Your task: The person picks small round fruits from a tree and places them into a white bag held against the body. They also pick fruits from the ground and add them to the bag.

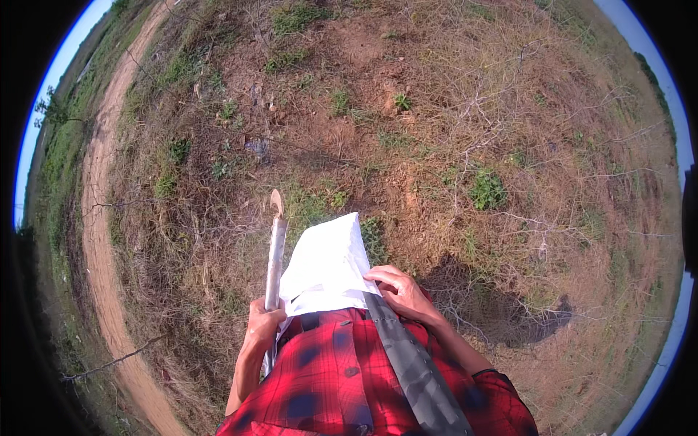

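Note:
A metal pole (274, 261) stands nearly upright in my left hand (263, 321), its lower end running down beside my shirt. At its top sits a small curved, rusty blade (277, 203). In front of my waist a white bag or sheet (327, 259) spreads out, bright in the sun; its material is hard to tell. My right hand (399, 290) holds the right edge of it, the fingertips on its folded corner. Beneath that hand a camouflage strap (406, 362) crosses my red checked shirt (327, 392). The white edge also comes close to my left hand; whether they touch is unclear.
Dry grass and reddish soil (409, 191) cover the ground ahead. Bare, thorny-looking branches (474, 120) spread on the right, with a green plant (487, 189) near them. A dirt path (101, 218) curves along the left. A loose bare branch (114, 361) sticks out at lower left.

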The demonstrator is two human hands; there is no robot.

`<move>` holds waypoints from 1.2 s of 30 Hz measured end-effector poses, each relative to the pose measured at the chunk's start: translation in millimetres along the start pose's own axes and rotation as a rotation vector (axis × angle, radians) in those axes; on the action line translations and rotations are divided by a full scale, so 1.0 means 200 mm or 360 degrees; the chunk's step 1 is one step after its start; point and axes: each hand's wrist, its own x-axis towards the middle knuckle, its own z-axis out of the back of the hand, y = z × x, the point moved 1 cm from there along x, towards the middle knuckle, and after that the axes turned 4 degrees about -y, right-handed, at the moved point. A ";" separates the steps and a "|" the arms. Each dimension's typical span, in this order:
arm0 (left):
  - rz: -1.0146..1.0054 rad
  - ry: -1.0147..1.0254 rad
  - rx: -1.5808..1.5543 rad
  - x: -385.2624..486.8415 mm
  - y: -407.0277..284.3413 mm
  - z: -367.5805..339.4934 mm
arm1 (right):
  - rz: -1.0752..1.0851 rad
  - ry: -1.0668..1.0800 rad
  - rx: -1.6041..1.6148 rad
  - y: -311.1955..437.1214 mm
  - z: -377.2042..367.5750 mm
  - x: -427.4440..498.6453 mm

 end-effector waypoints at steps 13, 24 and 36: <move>0.0151 -0.0078 -0.0067 0.42 -0.35 0.01 | -0.0051 -0.0105 -0.0271 0.26 0.26 0.68; 0.0194 -0.0296 0.0242 1.09 -0.96 -0.24 | 0.0085 -0.0292 0.0700 0.19 0.94 2.23; -0.0042 -0.0018 0.0486 1.76 -1.89 -0.53 | -0.0515 -0.1152 0.1749 -0.09 1.58 2.72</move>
